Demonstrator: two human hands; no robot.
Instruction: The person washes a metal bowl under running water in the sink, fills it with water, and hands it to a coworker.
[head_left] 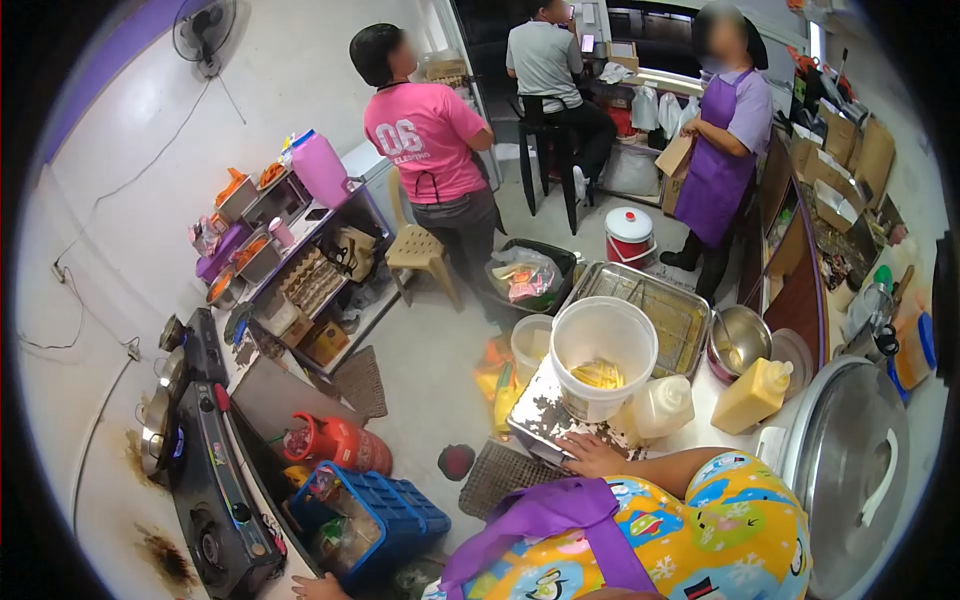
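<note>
My right hand (592, 456) lies with its fingers spread at the edge of a white table (545, 410) with a dark, worn-looking patch. Just beyond it stands a large white bucket (603, 345) holding yellow strips that look like cut potato. A squeeze bottle with pale contents (662, 407) and one with yellow contents (755, 396) are right of the bucket. My left hand (320, 588), partly cut off by the bottom edge, rests on the counter beside the black gas stove (215, 490). Its visible fingers are apart, and I see nothing held in either hand.
A blue crate (370, 520) and red gas cylinder (345, 445) stand on the floor at left. Behind the bucket are a metal tray (650, 310) and steel pot (738, 340). A big lidded pot (850, 470) is at right. Three other people are farther back, near a plastic chair (425, 255).
</note>
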